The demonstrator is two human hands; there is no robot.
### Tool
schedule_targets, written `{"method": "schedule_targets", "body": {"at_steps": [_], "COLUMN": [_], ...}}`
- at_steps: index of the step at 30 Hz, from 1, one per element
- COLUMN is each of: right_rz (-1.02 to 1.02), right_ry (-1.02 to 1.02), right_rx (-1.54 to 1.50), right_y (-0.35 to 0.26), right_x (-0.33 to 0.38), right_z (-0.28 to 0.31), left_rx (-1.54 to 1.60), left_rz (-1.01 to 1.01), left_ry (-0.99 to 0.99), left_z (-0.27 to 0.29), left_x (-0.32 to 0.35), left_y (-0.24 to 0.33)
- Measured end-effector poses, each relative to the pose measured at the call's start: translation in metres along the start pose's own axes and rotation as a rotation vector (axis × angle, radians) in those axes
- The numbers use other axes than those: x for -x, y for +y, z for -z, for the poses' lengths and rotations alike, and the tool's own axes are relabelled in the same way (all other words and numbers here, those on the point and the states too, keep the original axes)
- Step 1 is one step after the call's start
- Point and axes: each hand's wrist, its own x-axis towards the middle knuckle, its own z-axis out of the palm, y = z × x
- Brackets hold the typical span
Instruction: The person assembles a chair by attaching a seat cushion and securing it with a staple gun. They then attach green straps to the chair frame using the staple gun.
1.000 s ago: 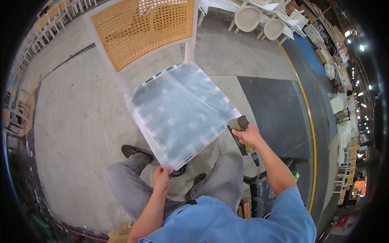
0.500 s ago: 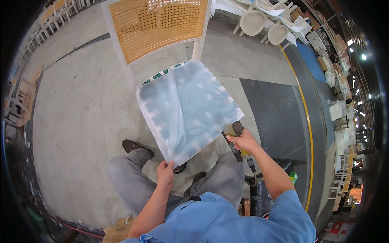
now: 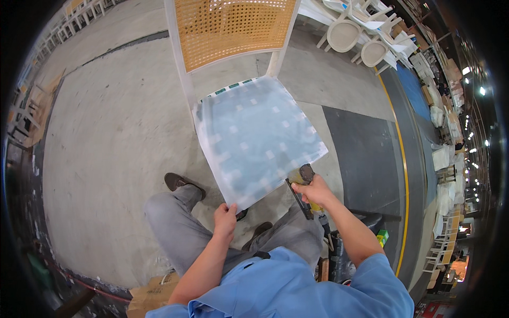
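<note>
A chair with a woven cane backrest (image 3: pixel 238 29) stands in front of me, its top cut off by the picture's edge. Over its seat lies a thin translucent white sheet (image 3: pixel 260 132), with pale patches and a green-and-white band showing at the back. My left hand (image 3: pixel 225 220) is closed, pinching the sheet at the seat's front left corner. In my right hand (image 3: pixel 315 192) is a staple gun (image 3: pixel 298 177), dark and yellow. Its head meets the seat's front edge, a little left of the front right corner; the exact contact is hidden.
My knees lie either side below the seat. Beside my right leg stands a dark wrapped object (image 3: pixel 344 254); a cardboard box (image 3: pixel 151 291) is at lower left. More chairs (image 3: pixel 343 36) are stacked at far right. A yellow line (image 3: pixel 401 159) crosses the floor.
The staple gun has moved left along the seat's front edge, away from the right corner. The long fold in the sheet has flattened. My left hand still holds its corner, and the view has shifted.
</note>
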Motion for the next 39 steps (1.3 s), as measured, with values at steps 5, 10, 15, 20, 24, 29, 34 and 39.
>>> {"method": "schedule_targets", "body": {"at_steps": [5, 10, 15, 20, 24, 29, 34, 39], "right_rz": [-0.019, 0.023, 0.03, 0.022, 0.143, 0.107, 0.094, -0.073], "right_ry": [-0.081, -0.109, -0.076, 0.017, 0.16, 0.573, 0.848, 0.655], "right_rx": [-0.011, -0.003, 0.039, -0.133, -0.444, -0.669, -0.605, -0.756], "right_y": [-0.008, -0.008, -0.006, 0.0, 0.025, 0.08, 0.14, 0.216], "right_x": [0.015, 0.019, 0.016, 0.043, 0.098, 0.179, 0.276, 0.292], "right_z": [-0.019, -0.041, -0.05, -0.019, 0.045, 0.137, 0.203, 0.212], "left_rx": [0.039, -0.04, -0.032, 0.036, -0.053, -0.064, -0.153, -0.194], "left_rz": [0.025, 0.039, 0.022, 0.084, 0.096, 0.225, 0.245, 0.247], "left_ry": [0.025, 0.008, 0.005, -0.038, -0.09, -0.051, -0.156, -0.167], "left_z": [0.001, 0.0, 0.002, 0.005, 0.008, 0.015, 0.021, 0.017], "left_x": [-0.002, -0.001, -0.003, -0.004, -0.005, -0.006, -0.007, -0.004], "left_y": [-0.002, -0.003, -0.005, -0.001, 0.0, 0.008, 0.007, 0.01]}}
